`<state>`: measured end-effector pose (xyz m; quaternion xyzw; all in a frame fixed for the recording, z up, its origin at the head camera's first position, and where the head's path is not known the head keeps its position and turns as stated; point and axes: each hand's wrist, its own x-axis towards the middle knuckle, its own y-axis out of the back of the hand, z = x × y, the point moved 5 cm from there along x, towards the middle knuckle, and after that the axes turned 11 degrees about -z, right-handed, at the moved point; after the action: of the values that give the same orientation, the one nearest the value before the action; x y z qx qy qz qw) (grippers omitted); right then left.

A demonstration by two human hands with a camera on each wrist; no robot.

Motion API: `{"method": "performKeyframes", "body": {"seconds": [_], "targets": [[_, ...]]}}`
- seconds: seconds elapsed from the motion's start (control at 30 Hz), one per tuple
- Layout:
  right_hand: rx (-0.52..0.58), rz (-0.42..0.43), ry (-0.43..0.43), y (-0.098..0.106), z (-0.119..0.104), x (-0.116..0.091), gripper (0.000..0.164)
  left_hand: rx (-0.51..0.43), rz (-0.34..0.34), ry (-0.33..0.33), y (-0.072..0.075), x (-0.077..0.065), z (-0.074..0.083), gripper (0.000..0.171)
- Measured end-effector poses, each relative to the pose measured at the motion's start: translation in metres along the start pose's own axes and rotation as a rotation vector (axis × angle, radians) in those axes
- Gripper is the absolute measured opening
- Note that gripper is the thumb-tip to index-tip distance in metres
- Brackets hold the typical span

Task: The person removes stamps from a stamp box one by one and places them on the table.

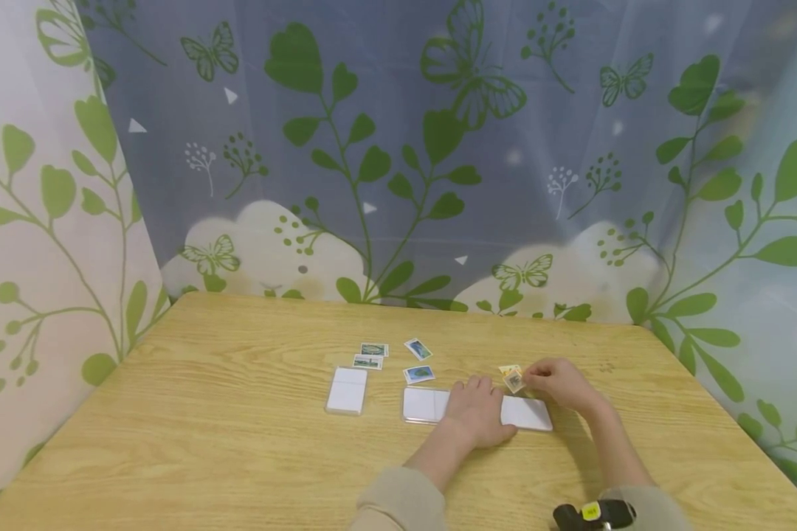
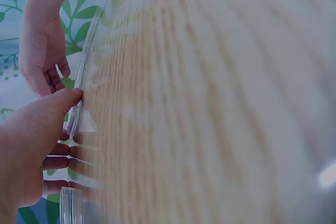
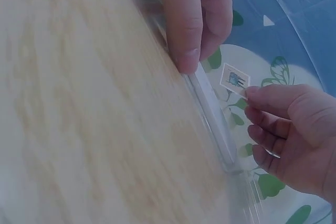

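My left hand (image 1: 476,413) lies across a long flat clear case (image 1: 528,414) with white backing, hiding its middle. In the left wrist view, the thumb of my left hand (image 2: 34,140) bears on the near edge of the clear case (image 2: 86,59) while the fingers reach down past its far side. Beyond the case's right end, my right hand (image 1: 564,383) pinches a small postage stamp (image 1: 514,381) by its edge. A yellow stamp (image 1: 507,369) shows partly behind it. Up close, the held stamp (image 3: 234,80) has a pale border and a bluish picture.
A second clear case (image 1: 347,391) with white backing lies to the left. Several stamps lie behind the cases, among them a blue-green stamp (image 1: 418,374) and a tilted stamp (image 1: 418,349). Patterned cloth (image 1: 398,184) walls the back and sides of the wooden table (image 1: 239,457).
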<state>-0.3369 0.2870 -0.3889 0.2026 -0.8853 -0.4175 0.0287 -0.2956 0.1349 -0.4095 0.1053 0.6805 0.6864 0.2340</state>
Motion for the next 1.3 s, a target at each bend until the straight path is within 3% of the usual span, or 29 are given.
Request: {"method": "performKeyframes", "body": {"seconds": [0.47,0.8,1.3], "targets": [[0.098,0.053,-0.078,-0.008,0.001,0.018,0.025,0.022,0.002,0.006,-0.001,0.002,0.000,0.064],[0.059,0.120,-0.091,-0.010,-0.009,0.028,0.019,0.035,0.019,-0.003,-0.002,0.005,0.000,0.064],[-0.038,0.113,-0.116,-0.019,-0.013,0.037,0.016,0.052,0.016,0.007,-0.004,0.007,0.001,0.066]]}}
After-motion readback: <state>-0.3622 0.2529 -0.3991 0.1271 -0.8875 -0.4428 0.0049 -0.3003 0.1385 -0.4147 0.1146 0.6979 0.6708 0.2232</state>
